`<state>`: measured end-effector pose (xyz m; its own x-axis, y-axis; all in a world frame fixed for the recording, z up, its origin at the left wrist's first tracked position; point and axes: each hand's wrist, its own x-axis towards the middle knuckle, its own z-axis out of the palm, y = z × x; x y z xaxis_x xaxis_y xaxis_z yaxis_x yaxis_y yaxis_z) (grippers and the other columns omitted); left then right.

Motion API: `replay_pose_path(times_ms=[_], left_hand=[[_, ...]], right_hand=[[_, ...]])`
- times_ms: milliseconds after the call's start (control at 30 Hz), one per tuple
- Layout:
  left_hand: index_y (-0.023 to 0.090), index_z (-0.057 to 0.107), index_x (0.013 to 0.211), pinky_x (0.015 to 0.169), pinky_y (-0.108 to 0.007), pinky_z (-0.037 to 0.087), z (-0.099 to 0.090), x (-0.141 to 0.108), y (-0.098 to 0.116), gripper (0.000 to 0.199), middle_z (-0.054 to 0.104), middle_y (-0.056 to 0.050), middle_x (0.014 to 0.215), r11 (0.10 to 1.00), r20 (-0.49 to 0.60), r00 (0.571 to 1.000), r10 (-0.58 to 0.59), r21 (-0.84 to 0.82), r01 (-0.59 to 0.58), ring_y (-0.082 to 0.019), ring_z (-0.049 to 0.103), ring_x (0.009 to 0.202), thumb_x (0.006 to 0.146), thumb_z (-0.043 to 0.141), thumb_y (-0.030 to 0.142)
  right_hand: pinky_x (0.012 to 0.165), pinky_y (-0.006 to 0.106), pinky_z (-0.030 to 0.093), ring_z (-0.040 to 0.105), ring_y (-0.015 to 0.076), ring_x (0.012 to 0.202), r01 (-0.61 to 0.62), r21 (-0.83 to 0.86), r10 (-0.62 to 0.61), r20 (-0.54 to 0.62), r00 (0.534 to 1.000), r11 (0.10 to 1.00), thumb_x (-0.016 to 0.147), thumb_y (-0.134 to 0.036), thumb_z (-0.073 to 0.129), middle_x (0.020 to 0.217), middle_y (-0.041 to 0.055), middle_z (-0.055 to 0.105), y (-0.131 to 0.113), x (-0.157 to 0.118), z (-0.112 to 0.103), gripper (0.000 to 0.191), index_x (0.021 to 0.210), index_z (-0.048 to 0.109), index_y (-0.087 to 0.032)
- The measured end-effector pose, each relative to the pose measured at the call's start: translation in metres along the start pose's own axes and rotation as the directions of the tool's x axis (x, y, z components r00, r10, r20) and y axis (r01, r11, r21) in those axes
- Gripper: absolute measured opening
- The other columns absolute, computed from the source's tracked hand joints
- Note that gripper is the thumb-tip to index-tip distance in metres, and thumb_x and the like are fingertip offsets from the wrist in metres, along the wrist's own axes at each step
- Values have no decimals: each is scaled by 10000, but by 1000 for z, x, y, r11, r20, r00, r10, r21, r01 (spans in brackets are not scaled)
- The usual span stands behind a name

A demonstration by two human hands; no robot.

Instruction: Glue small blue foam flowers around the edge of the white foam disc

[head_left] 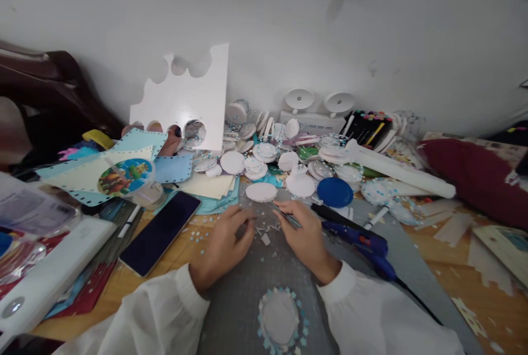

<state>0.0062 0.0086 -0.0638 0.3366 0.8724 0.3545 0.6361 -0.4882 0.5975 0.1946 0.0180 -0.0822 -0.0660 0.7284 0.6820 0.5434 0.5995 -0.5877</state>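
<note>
In my right hand [303, 231] is a slim metal tool that looks like tweezers [293, 222], its tip pointing left over the grey cutting mat [239, 311]. My left hand [226, 245] is just left of it with curled fingers; whatever they pinch, if anything, is too small to make out. Small white scraps [264, 234] lie on the mat between the hands. Beyond the fingertips rests a white disc [261, 192]. Nearer to me lies a round white piece [281, 316] edged with small blue and white stars.
A blue hot glue gun [363, 242] with a cord lies right of my right hand. To the left are a phone [160, 233] and a lidded cup [144, 184]. Discs are piled along the wall near a blue disc [335, 192] and a cut-out white board [185, 96].
</note>
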Motion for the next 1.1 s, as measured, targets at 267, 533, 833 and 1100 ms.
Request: replay_pose_path(times_ms=[267, 533, 833, 1100], left_hand=[[78, 544, 1268, 1064, -461, 402, 4, 15, -4, 377, 554, -175, 1274, 929, 331, 922, 200, 234, -286, -289, 479, 1218, 939, 425, 219], [192, 526, 1270, 1026, -359, 461, -16, -3, 6, 347, 588, -87, 1267, 987, 290, 944, 159, -43, -153, -190, 546, 1173, 944, 410, 167], [228, 568, 1211, 1001, -357, 443, -31, 4, 9, 351, 582, -76, 1208, 962, 398, 883, 248, 9, -275, -210, 528, 1146, 862, 587, 195], [152, 560, 1008, 848, -401, 473, 4, 21, 12, 248, 605, -105, 1045, 910, 294, 928, 229, 273, -312, -263, 549, 992, 877, 592, 360]], right_hand=[[768, 332, 529, 667, 200, 840, -2, -2, 2, -3, 1000, 1000, 851, -135, 576, 867, 59, 711, -4, 1, -3, 94, 825, 601, -223], [753, 336, 540, 674, 205, 850, -66, 63, 66, 2, 998, 996, 825, -136, 610, 866, 55, 710, -3, -2, -6, 90, 806, 590, -222], [772, 333, 546, 680, 198, 892, -112, 170, 134, -126, 983, 979, 771, -92, 680, 920, 54, 698, -27, -26, -51, 175, 842, 576, -215], [741, 320, 572, 688, 188, 873, -228, 245, 255, -86, 963, 942, 802, -126, 658, 895, 62, 702, -22, -37, -49, 131, 830, 567, -216]])
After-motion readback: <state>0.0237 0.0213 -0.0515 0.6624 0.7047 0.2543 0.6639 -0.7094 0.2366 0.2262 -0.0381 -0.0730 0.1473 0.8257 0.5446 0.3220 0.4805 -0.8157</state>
